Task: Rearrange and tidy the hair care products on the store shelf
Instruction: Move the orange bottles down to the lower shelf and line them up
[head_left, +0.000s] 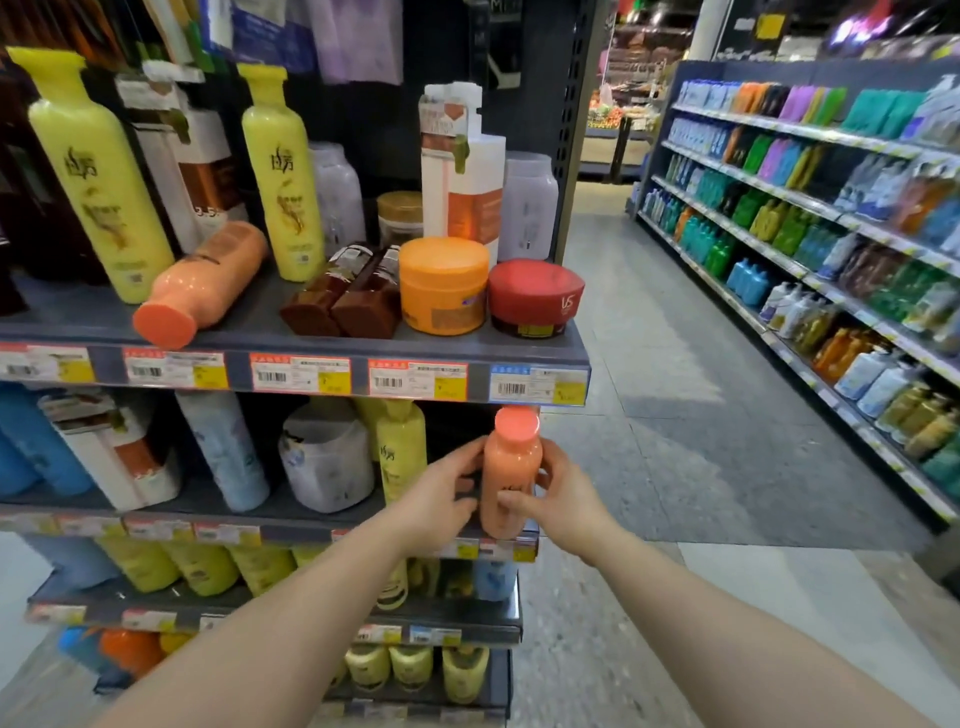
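Note:
An orange bottle (510, 470) with a coral cap stands upright at the right end of the second shelf (311, 530). My left hand (441, 499) grips its left side and my right hand (558, 493) grips its right side. On the shelf above (311, 338), a matching orange bottle (202, 283) lies on its side, cap toward me, between two tall yellow bottles (98, 176) (280, 176). Brown bottles (343, 296) also lie flat there, next to an orange jar (444, 286) and a red jar (532, 299).
A white pump bottle (462, 171) and pale jars stand at the back of the upper shelf. Yellow and blue bottles fill the lower shelves. The aisle floor (649, 364) opens to the right, with another stocked shelving unit (831, 234) across it.

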